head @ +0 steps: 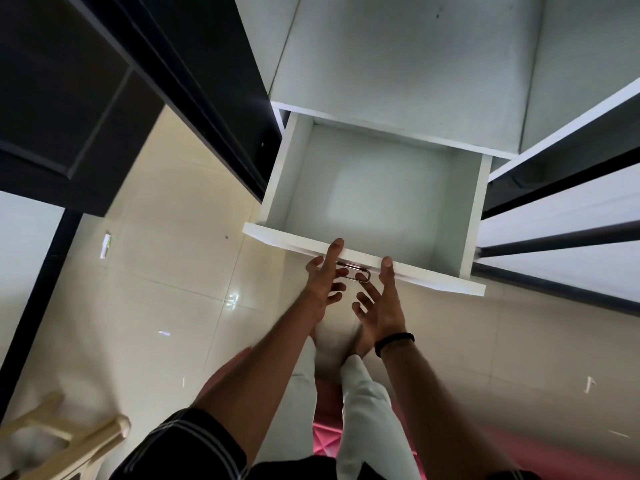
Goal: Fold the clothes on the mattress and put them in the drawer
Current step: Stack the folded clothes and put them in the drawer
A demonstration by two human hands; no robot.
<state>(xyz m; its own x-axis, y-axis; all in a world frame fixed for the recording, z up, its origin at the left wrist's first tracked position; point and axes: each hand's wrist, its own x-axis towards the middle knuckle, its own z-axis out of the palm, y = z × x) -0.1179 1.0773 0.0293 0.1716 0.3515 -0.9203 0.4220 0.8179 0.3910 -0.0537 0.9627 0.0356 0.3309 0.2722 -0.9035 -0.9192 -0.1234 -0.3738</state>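
While both arms reach forward from the bottom of the view, the left hand (pixel 323 277) sits at the front panel of the drawer (pixel 367 206), its longest finger lying over the panel's top edge and the other fingers spread loosely just beside the metal handle (pixel 353 270); whether any fingertip is hooked behind that handle cannot be told. The right hand (pixel 382 306) is just to the right of the handle, fingers splayed and relaxed, one fingertip touching the panel's front edge and nothing held (a dark band (pixel 394 344) circles its wrist). Neither hand is grasping cloth.

The drawer is pulled well out of a pale cabinet (pixel 398 64), and its white floor and walls show plainly. No folded clothes appear in it, and the mattress is out of view. To the right of the drawer run white shelf edges (pixel 561 216) with dark gaps between them. To its left stands a dark panelled door (pixel 86 98), and below the drawer's front lies a glossy cream tiled floor (pixel 166 289) with a small scrap of paper (pixel 106 244) on it. Nearer the person than the drawer are light trouser legs (pixel 367 410), a pink mat (pixel 325 441) under them, and a wooden frame (pixel 65 434) at the lower left corner.
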